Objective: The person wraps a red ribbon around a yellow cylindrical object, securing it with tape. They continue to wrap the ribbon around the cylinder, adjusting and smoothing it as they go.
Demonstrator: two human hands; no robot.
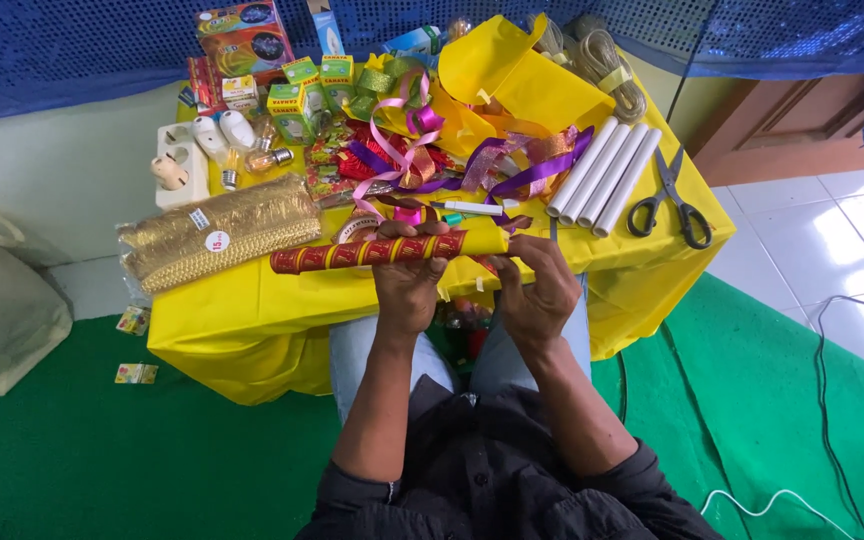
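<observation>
A person sat at a low table (252, 310) draped in yellow cloth, seen from above, dark sleeves and jeans nearest the camera. Both hands were raised at the table's near edge, grasping a red and gold roll (372, 253) that lay level across them. The left hand (409, 285) wrapped around the roll near its middle, fingers curled over the top. The right hand (537, 290) gripped the roll's right end, where yellow paper (487, 240) covered it.

Just beyond the roll, on the table, lay a white pen (467, 208) and a tangle of purple and pink ribbons (422, 150). To the left sat a gold bundle (217, 235) in clear wrap. To the right lay four white tubes (607, 178) side by side, with black scissors (670, 198) beside them near the right edge.

Farther back were bare light bulbs (227, 140) beside a white socket block (177, 165), small green and yellow boxes (302, 95), a folded yellow sheet (512, 75), and a coil of cord (602, 55). A blue sequinned curtain (72, 45) hung behind. Green carpet (102, 450) covered the floor.
</observation>
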